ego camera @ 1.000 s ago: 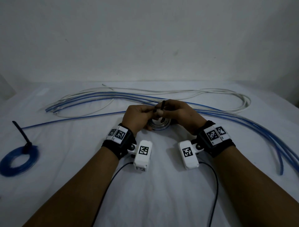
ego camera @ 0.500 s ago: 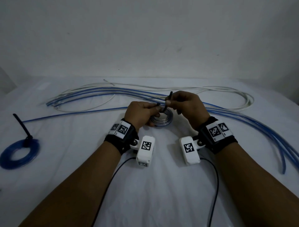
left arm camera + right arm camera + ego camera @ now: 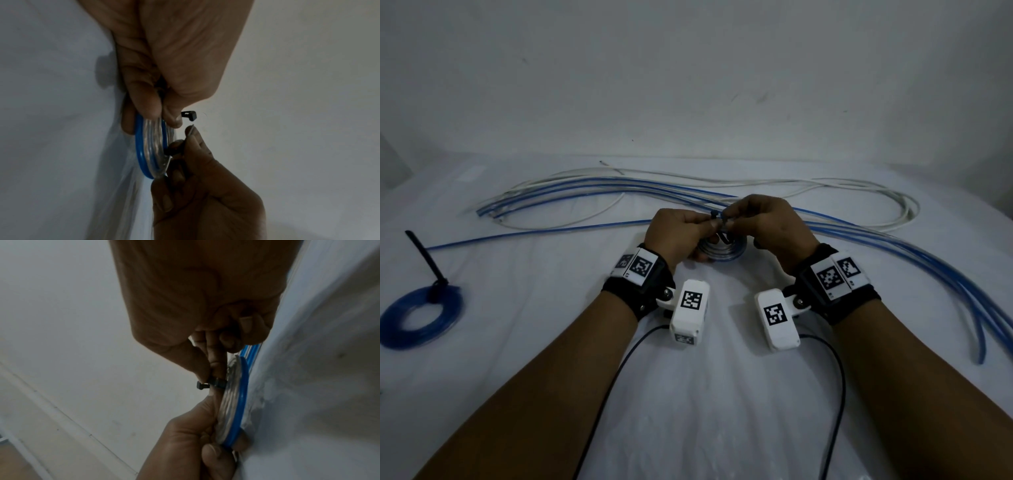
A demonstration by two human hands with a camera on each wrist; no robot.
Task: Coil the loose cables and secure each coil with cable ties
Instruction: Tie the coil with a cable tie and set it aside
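Observation:
A small coil of clear and blue cable (image 3: 724, 253) lies at the middle of the white sheet, partly under both hands. A black cable tie (image 3: 722, 236) loops around it. My left hand (image 3: 705, 226) grips the coil's left side, and the tie's square head (image 3: 189, 115) sticks out past its fingertips. My right hand (image 3: 732, 219) pinches the tie's thin tail between thumb and forefinger, close to that head. In the right wrist view the tie's head (image 3: 202, 385) sits just beside the coil (image 3: 234, 402). Whether the tail is in the head is hidden.
A blue coil (image 3: 421, 317) bound by a black tie with a long upright tail lies at the far left. Loose blue cables (image 3: 585, 192) and white cables (image 3: 859, 185) stretch across the back and down the right side. Black wrist-camera cords trail toward me.
Half a second ago my right hand held the tie's tail raised above the coil. It has since come down and left, bringing the tail tip close to the head at my left fingertips.

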